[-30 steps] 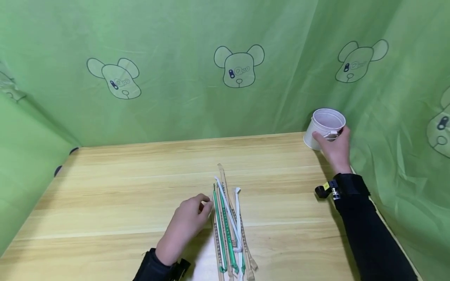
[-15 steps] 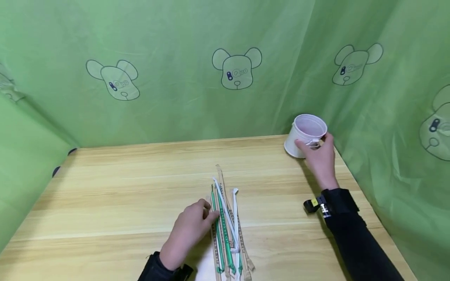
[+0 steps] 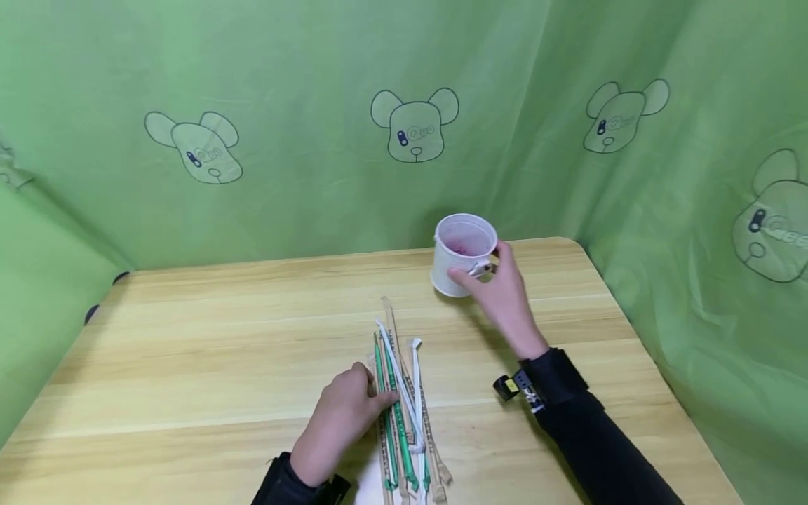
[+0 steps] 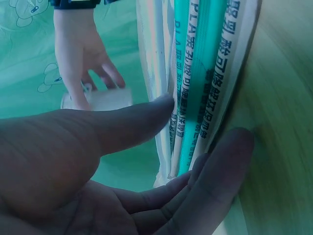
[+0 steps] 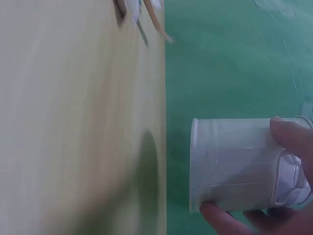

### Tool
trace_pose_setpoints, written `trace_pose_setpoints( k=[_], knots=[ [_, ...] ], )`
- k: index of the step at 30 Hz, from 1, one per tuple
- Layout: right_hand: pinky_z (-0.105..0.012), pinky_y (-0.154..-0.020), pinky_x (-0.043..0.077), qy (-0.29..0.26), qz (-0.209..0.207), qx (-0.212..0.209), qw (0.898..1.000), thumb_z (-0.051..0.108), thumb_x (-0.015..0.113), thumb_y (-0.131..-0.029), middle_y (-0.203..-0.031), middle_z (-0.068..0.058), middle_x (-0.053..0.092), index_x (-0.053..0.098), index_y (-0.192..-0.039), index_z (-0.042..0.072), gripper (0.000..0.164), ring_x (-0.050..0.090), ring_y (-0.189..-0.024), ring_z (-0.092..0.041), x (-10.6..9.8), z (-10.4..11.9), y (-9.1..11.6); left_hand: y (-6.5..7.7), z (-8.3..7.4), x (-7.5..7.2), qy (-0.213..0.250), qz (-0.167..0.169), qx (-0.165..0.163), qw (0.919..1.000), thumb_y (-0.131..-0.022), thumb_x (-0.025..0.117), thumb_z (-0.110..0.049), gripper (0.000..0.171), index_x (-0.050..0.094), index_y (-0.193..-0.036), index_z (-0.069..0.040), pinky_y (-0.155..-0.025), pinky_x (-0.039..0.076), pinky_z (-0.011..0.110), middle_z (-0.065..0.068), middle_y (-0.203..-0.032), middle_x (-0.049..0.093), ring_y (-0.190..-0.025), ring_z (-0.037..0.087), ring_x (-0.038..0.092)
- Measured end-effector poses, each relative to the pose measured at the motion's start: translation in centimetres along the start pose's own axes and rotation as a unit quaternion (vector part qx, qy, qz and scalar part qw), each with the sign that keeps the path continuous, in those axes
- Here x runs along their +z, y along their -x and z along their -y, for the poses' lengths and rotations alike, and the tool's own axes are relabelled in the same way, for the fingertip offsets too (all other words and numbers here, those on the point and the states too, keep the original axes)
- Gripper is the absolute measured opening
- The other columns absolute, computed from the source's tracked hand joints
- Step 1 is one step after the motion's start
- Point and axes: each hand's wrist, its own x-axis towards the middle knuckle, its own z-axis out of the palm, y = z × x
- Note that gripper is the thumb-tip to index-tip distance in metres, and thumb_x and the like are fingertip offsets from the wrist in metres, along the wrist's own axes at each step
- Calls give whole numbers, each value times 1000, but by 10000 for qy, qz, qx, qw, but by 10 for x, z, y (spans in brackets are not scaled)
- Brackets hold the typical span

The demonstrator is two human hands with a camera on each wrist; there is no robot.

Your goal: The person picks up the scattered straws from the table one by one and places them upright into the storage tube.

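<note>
A bundle of long wrapped drinking straws [image 3: 404, 428], green, white and brown, lies near the table's front. My left hand [image 3: 344, 414] is at its left side, the thumb reaching over the straws. In the left wrist view, the thumb and relaxed fingers [image 4: 210, 186] lie on either side of the printed straws [image 4: 198, 83], touching them without a clear grip. My right hand [image 3: 501, 301] grips a small white bucket [image 3: 451, 259] by its side, thumb and fingers around the wall. The bucket [image 5: 234, 164] is held upright just off the table, its wire handle at my palm.
The wooden table [image 3: 221, 337] reaches back to a green curtain [image 3: 303, 189] with printed bear faces, which also hangs along both sides. Bare wood lies left of the straws and around the right forearm.
My right hand has carried the bucket from the back right corner leftward to the back middle. My left thumb has moved over the straws, which have stayed in place.
</note>
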Motion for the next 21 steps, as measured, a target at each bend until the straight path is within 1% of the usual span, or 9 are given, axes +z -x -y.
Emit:
trace_pose_setpoints(
  k=[4,8,11,14,21],
  knots=[
    [-53,-111,45,-18,346,4,9994,37,88,-90,-156,-19,48,34,-161,4,95,52,-137,-38,28,6,6,0,0,-1,-68,33,110,9999,-91,86,-16,33,58,-93,0,-55,45,33,5,-76,56,-63,20,52],
    [-52,-114,41,33,586,-106,9982,36,88,-90,-153,-17,51,37,-159,3,92,51,-139,-35,47,9,12,-1,-1,0,-130,31,106,9999,-90,87,-14,32,58,-92,0,-56,45,33,5,-75,56,-64,20,53],
    [-51,-116,40,30,699,-118,9975,35,89,-90,-154,-16,51,38,-159,5,91,50,-140,-35,56,9,17,-1,-1,1,-192,21,76,9998,-90,87,-13,32,58,-92,0,-55,46,33,5,-76,55,-64,20,53],
    [-51,-114,42,24,818,-79,9966,33,89,-90,-155,-15,49,37,-159,6,91,50,-141,-34,63,6,20,-1,-1,1,-208,5,83,9997,-89,87,-12,31,58,-92,0,-55,46,33,5,-76,55,-64,20,53],
    [-49,-115,41,16,1133,-234,9933,32,90,-89,-154,-14,50,37,-160,8,92,50,-140,-31,73,5,28,-3,1,3,-271,-54,187,9994,-90,87,-10,31,57,-93,1,-55,46,34,6,-77,54,-65,21,53]
  ],
)
